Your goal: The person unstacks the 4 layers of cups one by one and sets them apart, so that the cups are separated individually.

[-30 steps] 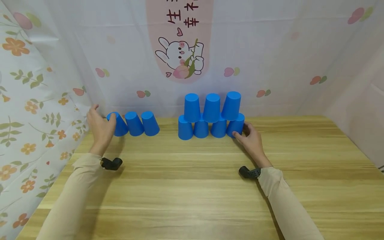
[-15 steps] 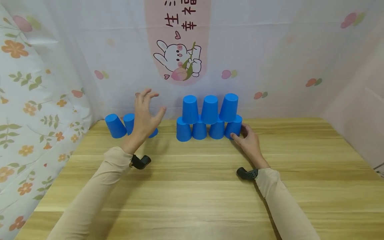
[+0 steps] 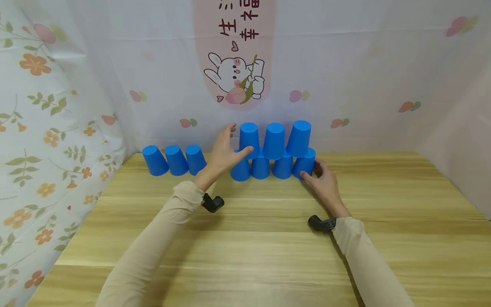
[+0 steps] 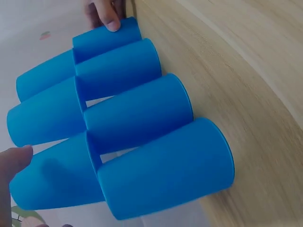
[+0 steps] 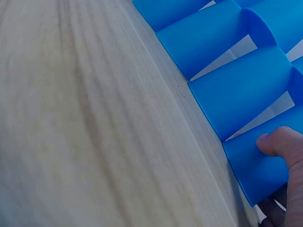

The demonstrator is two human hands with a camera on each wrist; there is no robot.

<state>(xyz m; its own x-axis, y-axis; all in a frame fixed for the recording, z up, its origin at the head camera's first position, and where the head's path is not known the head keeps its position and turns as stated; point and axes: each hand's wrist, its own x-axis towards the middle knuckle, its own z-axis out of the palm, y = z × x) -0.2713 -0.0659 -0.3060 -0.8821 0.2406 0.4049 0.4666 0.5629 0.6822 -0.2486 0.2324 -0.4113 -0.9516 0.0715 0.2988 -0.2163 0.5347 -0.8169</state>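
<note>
Blue cups stand upside down in two tiers at the back of the table: a lower row, with three cups on top of it. My left hand (image 3: 221, 154) is beside the upper-left cup (image 3: 249, 140), fingers spread and thumb in front of it. In the left wrist view the thumb (image 4: 18, 160) is at that cup's narrow end; whether it touches I cannot tell. The right hand (image 3: 325, 184) holds the lower-right cup (image 3: 304, 164), its thumb (image 5: 272, 144) on the near side and fingers behind. My left hand partly covers the lower-left cup (image 3: 240, 172).
To the left, three more blue cups (image 3: 176, 161) stand upside down in a row. A white patterned curtain (image 3: 345, 76) hangs right behind the cups. The wooden table (image 3: 261, 251) stretches out in front, and a flowered cloth (image 3: 42, 170) hangs at the left.
My left hand has moved right, from the leftmost cup of the separate row, across that row, to the upper-left cup of the tiers. The right hand has stayed on its cup.
</note>
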